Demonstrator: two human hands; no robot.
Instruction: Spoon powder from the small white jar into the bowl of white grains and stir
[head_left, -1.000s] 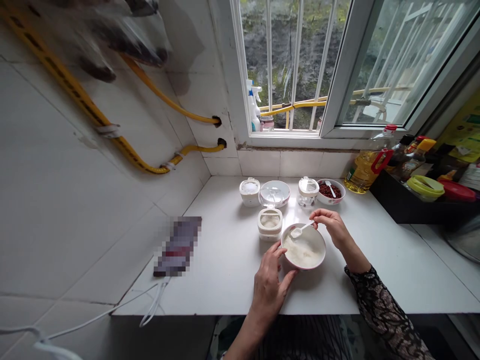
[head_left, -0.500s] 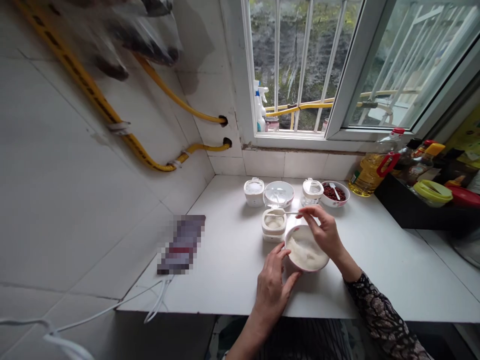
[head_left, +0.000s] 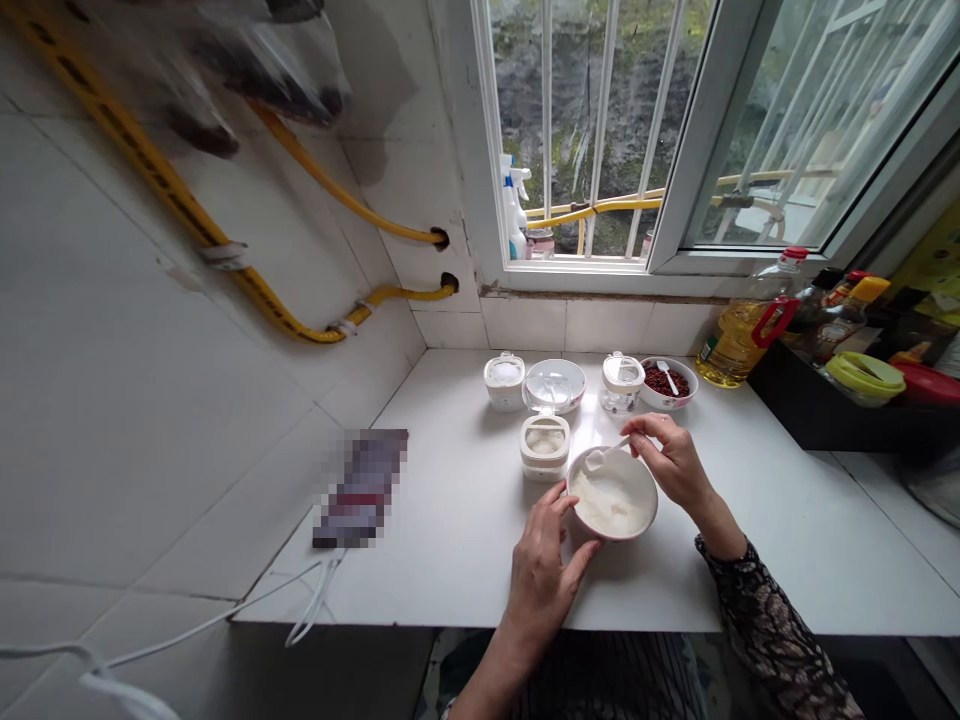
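A white bowl (head_left: pixel 613 500) of pale powder or grain stands near the counter's front. My left hand (head_left: pixel 546 570) is curved around its left side, fingertips and thumb on the rim. Over the bowl's far edge, my right hand (head_left: pixel 671 462) pinches a small white spoon (head_left: pixel 606 455), its head above the contents. An open-lidded square jar (head_left: pixel 545 450) with pale contents sits just left of the bowl. Behind are a jar with white contents (head_left: pixel 505 382), a bowl holding something clear (head_left: pixel 555 386), another jar (head_left: pixel 621 384) and a bowl of red beans (head_left: pixel 667 384) with a spoon.
At the back right are an oil bottle (head_left: pixel 739 335) and a black box (head_left: pixel 802 405) of bottles and containers. A blurred dark item (head_left: pixel 361 488) lies on the counter (head_left: pixel 450 560) at left, beside a white cable (head_left: pixel 311 605). The window is behind.
My right hand has moved right, bringing the spoon from over the open jar to over the bowl. My left hand stays on the bowl. The view has shifted slightly.
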